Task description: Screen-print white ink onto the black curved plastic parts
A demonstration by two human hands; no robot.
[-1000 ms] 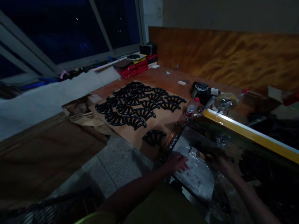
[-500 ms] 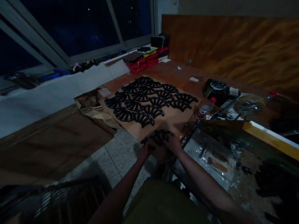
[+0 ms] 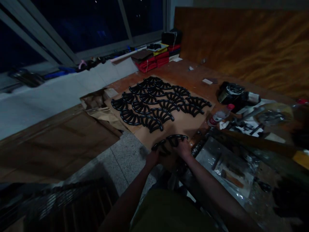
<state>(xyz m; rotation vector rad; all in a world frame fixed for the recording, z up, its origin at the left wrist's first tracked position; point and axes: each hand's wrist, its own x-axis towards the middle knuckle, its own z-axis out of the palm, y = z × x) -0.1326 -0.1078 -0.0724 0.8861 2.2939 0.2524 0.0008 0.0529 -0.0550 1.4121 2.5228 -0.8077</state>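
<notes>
Rows of glossy black curved strips [image 3: 154,93] are laid out in overlapping fans on a sheet of brown cardboard [image 3: 142,137]. At the near end of the cardboard, my left hand [image 3: 152,158] is closed on a few black curved strips [image 3: 160,145]; its fingers are partly hidden. Just to the right, my right hand [image 3: 182,149] grips another small group of black curved strips [image 3: 175,138] by their near side. A gap separates the two groups. Exactly how many strips each hand holds is too dark to make out.
Right of the cardboard stand a red-capped plastic bottle [image 3: 219,115], a black tub [image 3: 230,91] and a roll of clear tape [image 3: 274,115]. Plastic-covered clutter [image 3: 231,169] lies near my right forearm. Folded red material [image 3: 154,62] is stacked by the window; an open carton [image 3: 93,101] sits left.
The strips between my hands have parted into two groups, and my right hand's group has shifted. The whole view has turned slightly, moving the scene right in the picture.
</notes>
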